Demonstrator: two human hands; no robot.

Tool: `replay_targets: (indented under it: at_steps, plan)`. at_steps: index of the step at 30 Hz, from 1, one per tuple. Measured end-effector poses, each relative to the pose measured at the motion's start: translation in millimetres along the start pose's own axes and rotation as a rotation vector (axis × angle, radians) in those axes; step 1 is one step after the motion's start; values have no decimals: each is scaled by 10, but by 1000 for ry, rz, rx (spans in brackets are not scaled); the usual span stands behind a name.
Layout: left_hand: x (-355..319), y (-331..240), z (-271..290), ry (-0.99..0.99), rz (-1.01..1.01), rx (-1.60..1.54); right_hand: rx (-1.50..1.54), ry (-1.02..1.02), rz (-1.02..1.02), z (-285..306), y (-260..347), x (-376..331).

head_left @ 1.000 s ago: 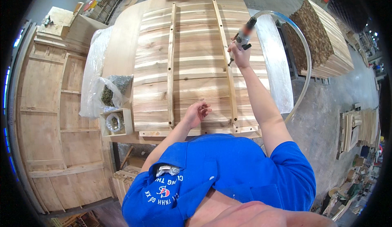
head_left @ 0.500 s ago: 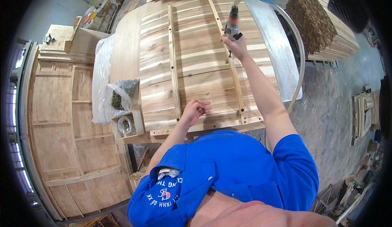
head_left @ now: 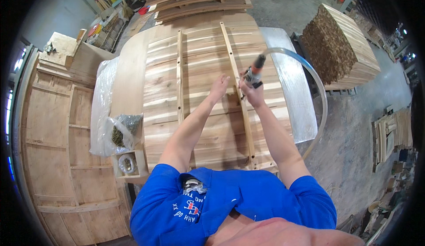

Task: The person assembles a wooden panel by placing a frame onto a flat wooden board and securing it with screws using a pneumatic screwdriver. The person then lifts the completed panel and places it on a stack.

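The right hand [head_left: 252,93] holds a power driver [head_left: 254,73] with its fingers wrapped around the grip. The driver is over the right side of a big wooden panel [head_left: 203,47], and its thin tip points down beside the right wood strip [head_left: 246,124]. I cannot tell if the tip touches the wood. A clear, bendy hose [head_left: 319,82] goes from the back of the driver and curves round on the right.

The left hand [head_left: 219,88] is over the panel, between the two strips and close to the right one. Its fingers are near each other (they look too small and blurry for me to tell if they pinch anything). The left wood strip [head_left: 179,75] has little dark holes in it, and so does the right one.

At the left of the panel is a plastic bag [head_left: 128,122] with lots of tiny bits inside. Just below it is a small wooden box [head_left: 141,162]. Curved wood pieces [head_left: 199,2] are stacked past the far end.
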State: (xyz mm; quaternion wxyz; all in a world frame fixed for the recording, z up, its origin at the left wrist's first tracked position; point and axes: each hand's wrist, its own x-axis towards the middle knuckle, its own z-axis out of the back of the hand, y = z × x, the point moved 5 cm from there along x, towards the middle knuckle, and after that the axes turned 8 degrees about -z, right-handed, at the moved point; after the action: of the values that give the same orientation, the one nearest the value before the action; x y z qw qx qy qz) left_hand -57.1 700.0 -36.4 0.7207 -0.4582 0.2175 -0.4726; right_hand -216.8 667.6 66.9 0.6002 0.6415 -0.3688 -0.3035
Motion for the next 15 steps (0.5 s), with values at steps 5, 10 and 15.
replay_targets:
  at_steps: [5, 10, 15]
  plan:
    - [318, 300, -452, 194, -44, -122, 78, 30, 32, -82, 26, 51]
    - [268, 92, -579, 382, -58, -100, 141, -82, -19, 94, -13, -9]
    - [258, 138, -395, 427, 15, 44, 90, -72, -4, -23, -110, 18]
